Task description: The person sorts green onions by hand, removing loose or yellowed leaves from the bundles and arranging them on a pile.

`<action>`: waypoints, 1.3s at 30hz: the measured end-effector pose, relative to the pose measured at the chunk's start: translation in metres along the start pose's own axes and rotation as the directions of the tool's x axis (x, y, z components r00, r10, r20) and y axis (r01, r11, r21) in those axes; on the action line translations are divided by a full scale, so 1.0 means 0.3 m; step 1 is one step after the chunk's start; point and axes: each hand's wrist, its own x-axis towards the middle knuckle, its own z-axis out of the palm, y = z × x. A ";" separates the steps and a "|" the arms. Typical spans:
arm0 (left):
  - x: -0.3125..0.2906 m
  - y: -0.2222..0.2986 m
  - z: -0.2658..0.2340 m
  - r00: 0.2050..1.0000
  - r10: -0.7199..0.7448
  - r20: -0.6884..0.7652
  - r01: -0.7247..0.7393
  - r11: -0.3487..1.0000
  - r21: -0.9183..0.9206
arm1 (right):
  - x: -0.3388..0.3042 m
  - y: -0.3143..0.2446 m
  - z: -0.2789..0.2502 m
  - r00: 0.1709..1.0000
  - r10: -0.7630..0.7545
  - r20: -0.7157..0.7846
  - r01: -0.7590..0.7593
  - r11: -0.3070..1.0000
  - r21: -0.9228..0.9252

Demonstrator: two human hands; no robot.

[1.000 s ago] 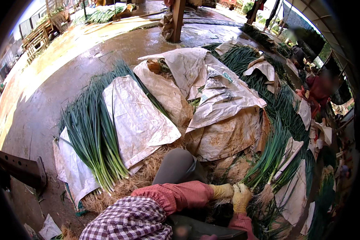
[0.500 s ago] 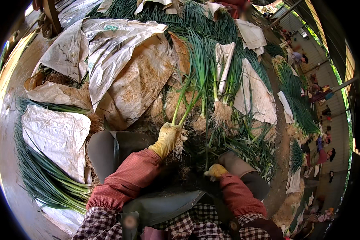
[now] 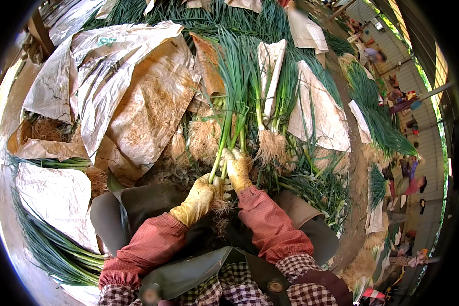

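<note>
Yellow gloves cover both of my hands. My left hand [image 3: 201, 196] is closed round the white lower stems of a few green onions [image 3: 221, 158], just above their hairy roots [image 3: 221, 205]. Close beside it, my right hand [image 3: 237, 166] has its fingers curled round the same stalks a little higher up. The long green leaves point away from me. To the right of them lies another bunch of green onions [image 3: 271, 143], its pale roots toward me. More rooted bunches [image 3: 204, 137] lie just beyond my hands.
Large stained white sacks [image 3: 153, 109] cover the pile ahead on the left. A bundle of green onions [image 3: 51, 250] lies at my left under a white sheet [image 3: 58, 199]. Loose leaf trimmings [image 3: 316, 191] are heaped at the right. Other people [image 3: 415, 183] sit along the far right.
My right hand has come up from near my right knee and taken hold of the green onions beside my left hand. My left hand has come down slightly, and the view has shifted.
</note>
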 end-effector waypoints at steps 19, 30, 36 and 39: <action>-0.151 0.063 0.105 0.986 -0.155 0.063 0.125 0.931 0.344 | 0.478 -0.825 -0.529 0.802 -0.435 -0.410 0.152 0.812 -0.564; -0.076 0.064 0.067 0.990 0.037 -0.139 -0.018 0.991 0.130 | -0.061 -0.278 -0.187 0.901 0.220 0.374 -0.130 0.959 -0.251; -0.035 0.045 -0.013 0.989 0.149 0.014 -0.150 0.978 0.142 | -0.131 -0.091 0.026 0.805 0.232 0.546 -0.247 0.968 -0.048; -0.062 0.061 0.037 0.958 0.142 -0.250 -0.103 0.981 0.164 | -0.264 -0.116 0.037 0.865 -0.270 0.423 0.467 0.743 -0.480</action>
